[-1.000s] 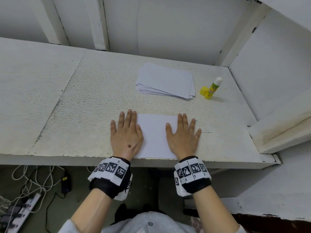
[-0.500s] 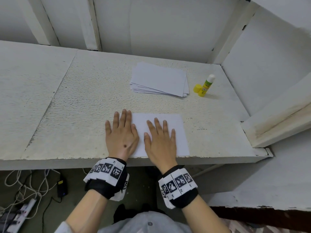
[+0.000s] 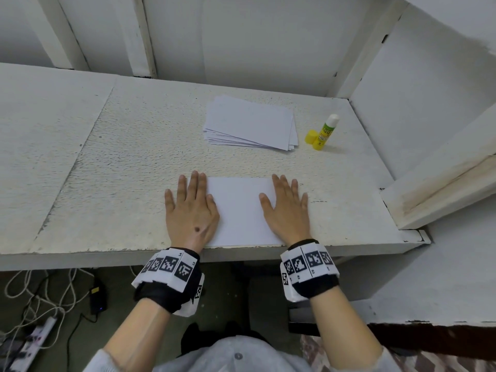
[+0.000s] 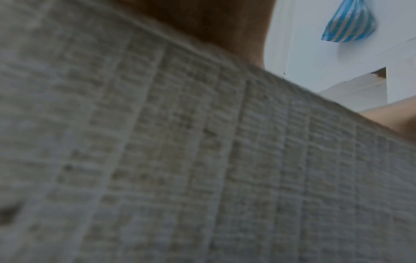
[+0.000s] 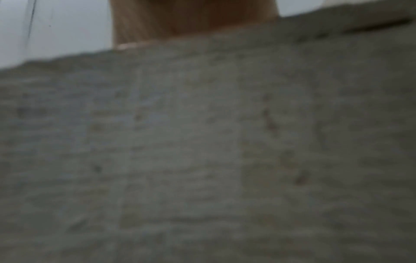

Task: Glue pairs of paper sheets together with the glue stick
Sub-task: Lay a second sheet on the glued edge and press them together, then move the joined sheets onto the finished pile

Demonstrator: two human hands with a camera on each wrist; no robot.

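Head view showed the left hand (image 3: 191, 210) lying flat with straight fingers, its inner side on the left edge of a white sheet (image 3: 239, 212) and the rest on the table (image 3: 112, 167). The right hand (image 3: 285, 210) lay equally flat across the sheet's right edge, holding nothing. Both pressed the paper down near the front lip of the table. Whether one sheet or a glued pair lay under them could not be told; judging from the pressing pose, a pair was probably being smoothed together.

Farther back sat one loose stack of sheets (image 3: 251, 127), its count not readable from the fanned edges. Just right of the stack stood one glue stick (image 3: 326, 132), upright and uncapped, with one yellow cap (image 3: 310, 136) touching or nearly touching its base.

By that evidence the task looked early or midway: at most one pair was in hand, and the stack remained to be glued.

Both wrist views showed only blurred table surface and a bit of each hand (image 4: 225, 23) (image 5: 193, 21).
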